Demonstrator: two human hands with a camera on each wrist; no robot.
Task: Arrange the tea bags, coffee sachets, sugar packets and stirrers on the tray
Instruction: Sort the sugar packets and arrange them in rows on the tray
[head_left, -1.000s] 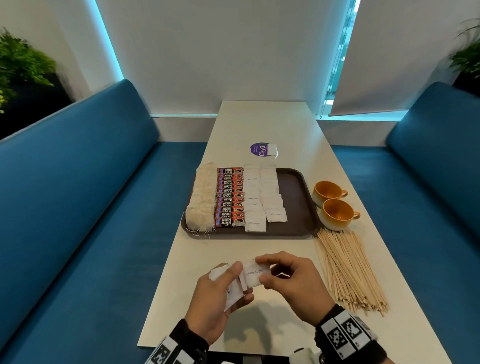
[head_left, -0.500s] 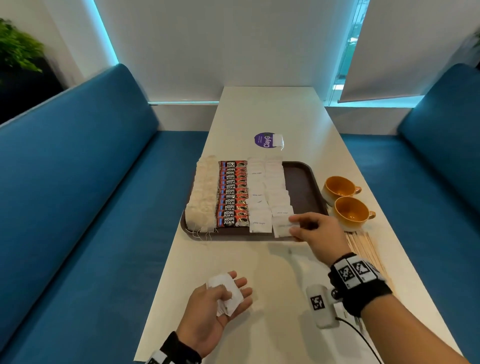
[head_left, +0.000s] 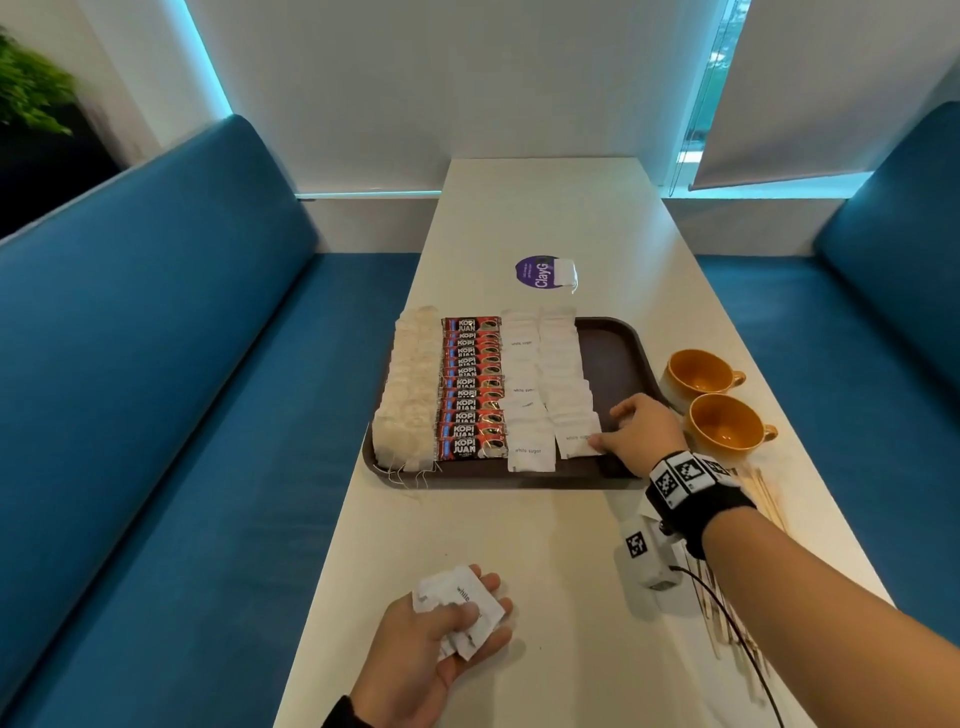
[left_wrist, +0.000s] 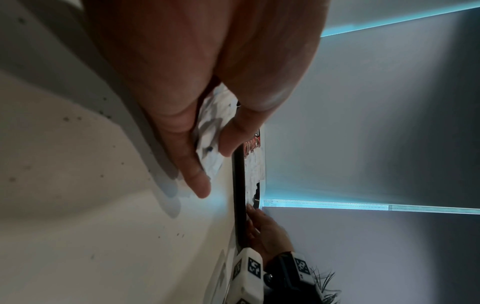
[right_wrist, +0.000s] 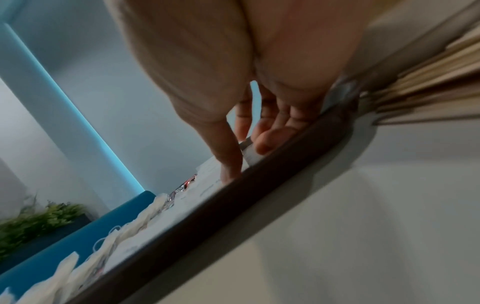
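The brown tray (head_left: 615, 353) holds a column of tea bags (head_left: 410, 395), a column of red coffee sachets (head_left: 470, 389) and two columns of white sugar packets (head_left: 524, 400). My right hand (head_left: 618, 431) reaches over the tray's front right. Its thumb and fingertips pinch the right edge of the frontmost sugar packet (head_left: 576, 444), which lies flat in the right column. In the right wrist view the thumb (right_wrist: 231, 164) presses down just inside the tray rim (right_wrist: 272, 174). My left hand (head_left: 467, 618) rests near the table's front edge and grips a crumpled bunch of sugar packets (head_left: 460, 597). Wooden stirrers (head_left: 763, 493) lie on the table, partly under my right arm.
Two orange cups (head_left: 696, 374) (head_left: 724, 423) stand right of the tray. A purple round sticker (head_left: 537, 270) with one loose packet lies beyond the tray. Blue benches (head_left: 156, 389) run along both sides of the narrow white table (head_left: 519, 545). The tray's right strip is bare.
My right hand left the left hand, carried one sugar packet to the tray and set it at the front of the right column. The left hand kept the other packets.
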